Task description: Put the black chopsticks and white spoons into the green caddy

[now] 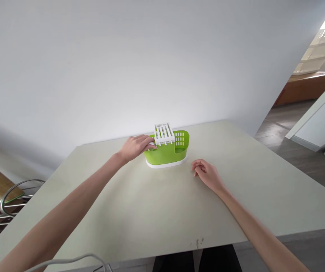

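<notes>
A green plastic caddy (165, 155) with a white base stands on the table, its right end pierced by rows of small slots. Across its top sits a white slatted rack (164, 133) with short hooks along the front edge. My left hand (136, 146) reaches over the caddy's left end, its fingers closed on a small white piece (152, 144); the fingers cover most of this piece, so its kind is unclear. To the right of the caddy, my right hand (206, 173) rests at the tabletop, fingers loosely curled and apart from the thumb, holding nothing.
The pale table (151, 211) backs against a white wall (139, 68). A metal wire rack (9, 204) stands beyond the left edge. A grey cable (74, 260) crosses the near left edge. At right, a white panel (318, 113) rises from the floor.
</notes>
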Demonstrator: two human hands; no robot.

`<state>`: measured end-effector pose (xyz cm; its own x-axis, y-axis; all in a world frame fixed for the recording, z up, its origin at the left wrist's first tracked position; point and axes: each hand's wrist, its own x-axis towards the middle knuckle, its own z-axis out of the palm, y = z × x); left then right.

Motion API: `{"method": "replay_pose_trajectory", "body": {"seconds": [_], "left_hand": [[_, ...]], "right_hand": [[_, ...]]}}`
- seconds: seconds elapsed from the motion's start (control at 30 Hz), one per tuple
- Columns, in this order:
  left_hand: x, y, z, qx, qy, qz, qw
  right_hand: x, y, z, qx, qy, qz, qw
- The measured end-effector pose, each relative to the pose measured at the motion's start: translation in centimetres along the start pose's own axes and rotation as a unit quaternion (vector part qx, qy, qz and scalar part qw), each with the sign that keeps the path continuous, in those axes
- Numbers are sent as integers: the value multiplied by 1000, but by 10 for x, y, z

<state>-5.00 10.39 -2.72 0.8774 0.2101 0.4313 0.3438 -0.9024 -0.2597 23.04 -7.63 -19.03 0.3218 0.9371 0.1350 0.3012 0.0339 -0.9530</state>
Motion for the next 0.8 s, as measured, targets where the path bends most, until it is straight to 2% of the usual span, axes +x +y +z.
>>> {"method": "replay_pose_trajectory", "body": {"seconds": [0.13,0.23,0.33,0.43,0.53,0.7,0.8], "left_hand": [[1,-8,-9,11,24,3,1000],[2,-14,-14,17,38,-27,999],[5,-21,-17,8,62,-105,992],[7,-30,-18,-11,105,-210,972],[5,-42,-21,-50,163,-316,933],[-12,-62,-38,-105,263,-475,834],[-37,-69,-50,-158,265,-540,783]], "right_hand": [[0,-2,1,2,1,-3,1000],[0,-3,1,3,3,-5,1000],[0,-4,0,1,5,-5,1000],[-1,-3,0,-2,6,-3,1000],[-1,-1,0,-6,4,-1,1000],[-1,3,0,-9,2,-1,1000],[-1,4,0,-8,3,-2,1000]]}}
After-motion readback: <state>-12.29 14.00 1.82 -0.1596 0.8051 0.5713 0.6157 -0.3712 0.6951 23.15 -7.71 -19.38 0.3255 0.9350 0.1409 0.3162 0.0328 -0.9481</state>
